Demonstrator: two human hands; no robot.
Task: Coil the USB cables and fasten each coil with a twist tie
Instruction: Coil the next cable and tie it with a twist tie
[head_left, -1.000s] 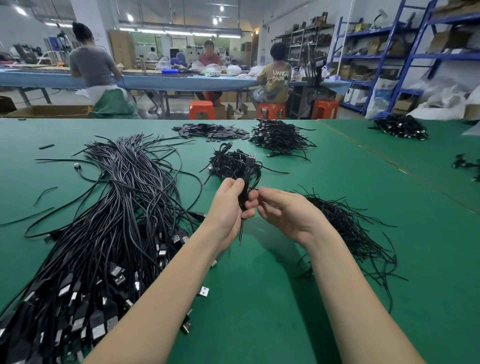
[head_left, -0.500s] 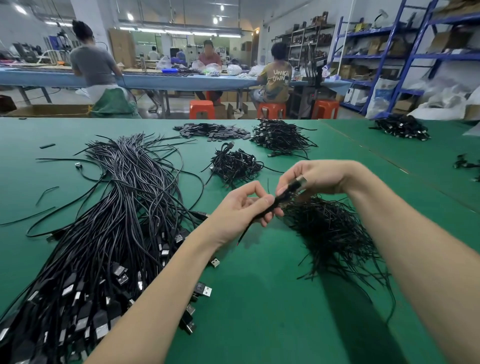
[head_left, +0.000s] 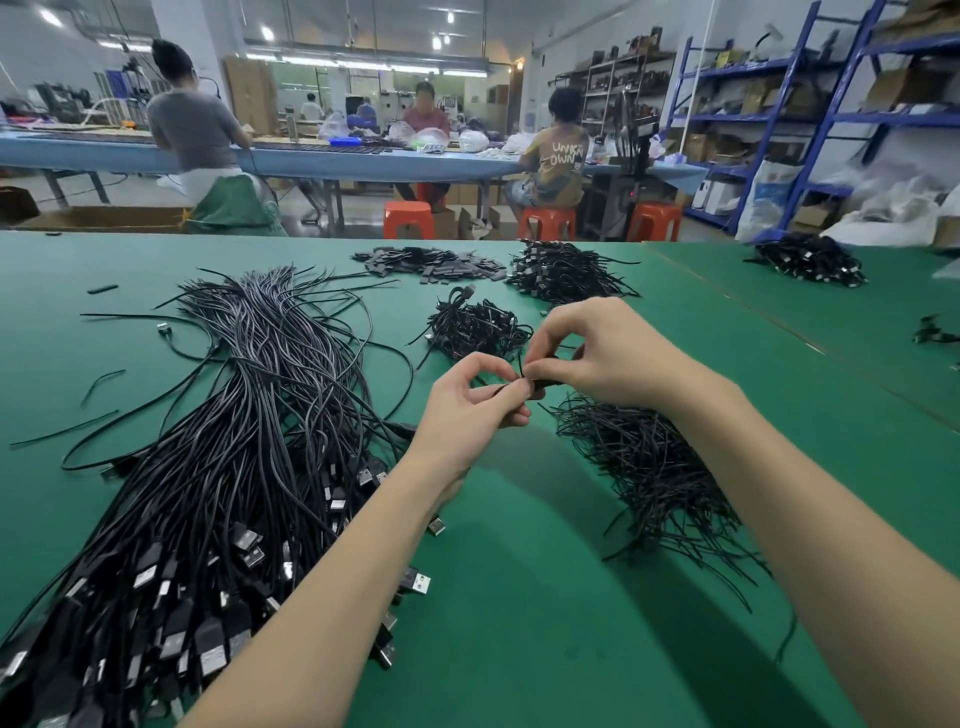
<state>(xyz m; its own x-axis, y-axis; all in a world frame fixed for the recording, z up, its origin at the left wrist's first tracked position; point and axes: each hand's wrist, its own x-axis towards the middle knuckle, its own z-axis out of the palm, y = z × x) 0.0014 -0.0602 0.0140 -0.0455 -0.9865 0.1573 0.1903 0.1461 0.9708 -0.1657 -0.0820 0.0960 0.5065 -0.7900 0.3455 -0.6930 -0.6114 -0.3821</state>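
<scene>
The right hand (head_left: 608, 353) has come in close to the left hand (head_left: 470, 410) above the middle of the counter (head_left: 519, 649); both sets of fingers pinch a small coil (head_left: 527, 385), between the cables (head_left: 218, 441) and ties (head_left: 649, 467).

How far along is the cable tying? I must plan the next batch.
Done: a small heap of tied coils lies ahead. In hand: left hand and right hand pinch one coiled cable between them. Left: the big bundle of loose cables, with many twist ties unused.
</scene>
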